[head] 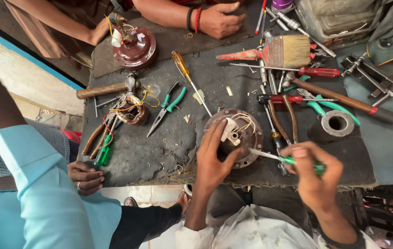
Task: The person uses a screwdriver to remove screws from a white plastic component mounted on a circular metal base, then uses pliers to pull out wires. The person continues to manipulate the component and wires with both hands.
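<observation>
My left hand [214, 157] rests on the near side of a round, dark red motor housing [247, 138] with white and yellow wires coming out of its middle. My right hand [314, 173] is closed on a green-handled screwdriver [293, 160]. Its metal tip points left and touches the housing's rim. Both sit near the front edge of a dark, worn workbench [150, 152].
Another red motor housing [136, 46] stands at the back left by another person's hands [219, 19]. A third person's hand [85, 177] rests at the bench's left edge. Pliers [168, 107], a yellow screwdriver [185, 74], a paintbrush [279, 50], a hammer [348, 100] and a metal ring [337, 123] lie scattered.
</observation>
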